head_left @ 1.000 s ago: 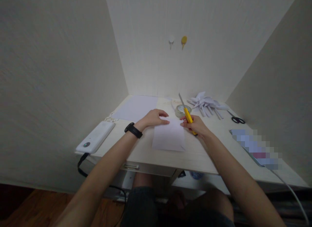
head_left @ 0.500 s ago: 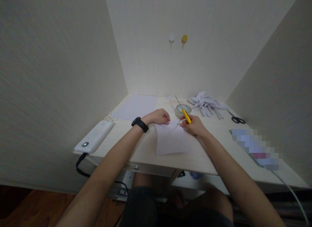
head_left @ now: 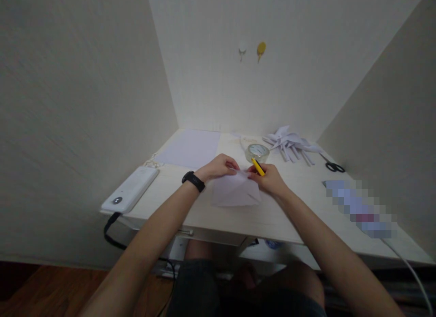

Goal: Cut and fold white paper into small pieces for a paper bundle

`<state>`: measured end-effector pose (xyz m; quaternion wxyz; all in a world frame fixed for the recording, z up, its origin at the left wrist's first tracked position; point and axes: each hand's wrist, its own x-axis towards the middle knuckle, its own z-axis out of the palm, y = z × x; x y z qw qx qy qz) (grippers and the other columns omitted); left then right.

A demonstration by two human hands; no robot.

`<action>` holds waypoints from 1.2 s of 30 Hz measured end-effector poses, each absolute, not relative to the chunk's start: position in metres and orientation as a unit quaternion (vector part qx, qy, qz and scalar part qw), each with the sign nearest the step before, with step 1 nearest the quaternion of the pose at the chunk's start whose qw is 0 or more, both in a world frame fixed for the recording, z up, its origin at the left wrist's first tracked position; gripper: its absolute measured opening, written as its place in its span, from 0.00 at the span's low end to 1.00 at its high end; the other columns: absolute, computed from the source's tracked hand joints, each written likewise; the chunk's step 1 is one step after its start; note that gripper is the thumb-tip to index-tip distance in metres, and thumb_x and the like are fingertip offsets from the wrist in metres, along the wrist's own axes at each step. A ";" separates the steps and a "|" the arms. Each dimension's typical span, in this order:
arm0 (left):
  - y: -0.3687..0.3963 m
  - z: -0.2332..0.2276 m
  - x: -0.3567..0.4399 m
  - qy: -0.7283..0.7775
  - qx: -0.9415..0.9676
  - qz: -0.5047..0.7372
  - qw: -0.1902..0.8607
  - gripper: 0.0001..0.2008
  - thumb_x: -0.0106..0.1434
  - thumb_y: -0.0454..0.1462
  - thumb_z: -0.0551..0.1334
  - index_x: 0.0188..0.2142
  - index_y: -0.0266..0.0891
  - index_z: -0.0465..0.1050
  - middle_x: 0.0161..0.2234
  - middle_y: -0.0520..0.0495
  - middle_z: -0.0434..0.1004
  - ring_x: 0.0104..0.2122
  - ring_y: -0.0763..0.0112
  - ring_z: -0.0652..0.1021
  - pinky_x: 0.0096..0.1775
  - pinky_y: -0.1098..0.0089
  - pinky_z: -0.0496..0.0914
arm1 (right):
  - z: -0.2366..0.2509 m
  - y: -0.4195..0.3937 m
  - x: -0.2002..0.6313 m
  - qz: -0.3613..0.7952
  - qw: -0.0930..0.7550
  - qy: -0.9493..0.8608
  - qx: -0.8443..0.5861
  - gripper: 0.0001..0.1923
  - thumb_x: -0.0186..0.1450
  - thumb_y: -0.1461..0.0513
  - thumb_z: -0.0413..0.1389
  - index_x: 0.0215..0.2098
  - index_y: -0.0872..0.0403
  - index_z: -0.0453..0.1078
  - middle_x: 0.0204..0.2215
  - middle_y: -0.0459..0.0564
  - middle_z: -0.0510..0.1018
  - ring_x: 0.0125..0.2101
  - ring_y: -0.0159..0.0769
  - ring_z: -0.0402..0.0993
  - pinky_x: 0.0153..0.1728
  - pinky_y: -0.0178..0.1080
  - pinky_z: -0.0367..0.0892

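A small white sheet of paper [head_left: 235, 193] lies in the middle of the pale desk [head_left: 293, 217], its far edge lifted off the top. My left hand [head_left: 220, 166], with a black band on its wrist, pinches that far edge. My right hand [head_left: 269, 178] grips a yellow utility knife [head_left: 258, 166] and also touches the paper's far right corner. The knife's blade end is hidden between my hands.
A roll of clear tape [head_left: 257, 151] sits just behind my hands. Folded white paper pieces [head_left: 291, 144] and black scissors [head_left: 333, 166] lie at the back right. A larger sheet [head_left: 190, 148] lies back left, a white power bank [head_left: 130, 195] at the left edge.
The knife has tipped down from upright to low over the paper. Both hands have closed in on the sheet's far edge and raised it off the desk.
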<state>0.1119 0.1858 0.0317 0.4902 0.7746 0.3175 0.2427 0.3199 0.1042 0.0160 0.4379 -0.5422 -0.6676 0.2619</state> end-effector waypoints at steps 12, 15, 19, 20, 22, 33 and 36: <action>0.176 0.022 0.121 0.328 0.858 0.256 0.301 0.14 0.50 0.30 0.69 0.38 0.38 0.82 0.38 0.47 0.83 0.41 0.65 0.80 0.47 0.68 0.70 | 0.019 0.099 0.319 0.304 0.349 -0.711 -0.530 0.08 0.51 0.61 0.64 0.31 0.53 0.76 0.26 0.47 0.81 0.28 0.39 0.75 0.33 0.38 0.67; 0.173 0.025 0.118 0.314 0.875 0.280 0.239 0.18 0.47 0.31 0.72 0.40 0.41 0.81 0.43 0.46 0.81 0.46 0.62 0.77 0.50 0.66 0.69 | 0.021 0.098 0.318 0.288 0.340 -0.721 -0.530 0.07 0.52 0.61 0.63 0.30 0.53 0.76 0.27 0.47 0.81 0.29 0.39 0.75 0.33 0.38 0.67; 0.166 0.038 0.098 0.387 0.868 0.290 0.112 0.20 0.50 0.36 0.72 0.44 0.40 0.79 0.43 0.43 0.79 0.44 0.59 0.77 0.48 0.63 0.69 | 0.020 0.098 0.316 0.273 0.330 -0.729 -0.534 0.07 0.55 0.59 0.62 0.31 0.53 0.76 0.28 0.48 0.81 0.29 0.39 0.75 0.32 0.37 0.65; 0.163 0.041 0.089 0.431 0.855 0.275 0.086 0.18 0.53 0.38 0.71 0.44 0.39 0.78 0.41 0.41 0.79 0.41 0.58 0.77 0.45 0.63 0.69 | 0.019 0.098 0.316 0.263 0.326 -0.732 -0.537 0.07 0.56 0.59 0.61 0.31 0.53 0.75 0.27 0.48 0.81 0.28 0.38 0.74 0.31 0.37 0.64; 0.154 0.045 0.072 0.500 0.834 0.225 0.057 0.15 0.56 0.44 0.69 0.40 0.37 0.78 0.36 0.40 0.79 0.38 0.57 0.78 0.41 0.63 0.69 | 0.017 0.098 0.316 0.234 0.314 -0.743 -0.543 0.08 0.57 0.58 0.60 0.32 0.54 0.75 0.26 0.47 0.80 0.26 0.37 0.72 0.28 0.36 0.61; 0.129 0.037 0.053 0.506 0.811 0.196 0.217 0.27 0.51 0.36 0.72 0.51 0.37 0.73 0.46 0.43 0.80 0.36 0.65 0.79 0.39 0.68 0.72 | 0.010 0.098 0.315 0.197 0.309 -0.762 -0.534 0.11 0.59 0.57 0.59 0.36 0.55 0.77 0.27 0.47 0.80 0.27 0.35 0.72 0.28 0.35 0.61; 0.123 0.039 0.050 0.506 0.829 0.179 0.157 0.27 0.52 0.40 0.71 0.52 0.35 0.73 0.46 0.40 0.79 0.41 0.60 0.79 0.44 0.64 0.71 | 0.010 0.096 0.314 0.193 0.311 -0.764 -0.532 0.12 0.59 0.57 0.59 0.38 0.55 0.77 0.30 0.48 0.81 0.28 0.37 0.74 0.29 0.36 0.63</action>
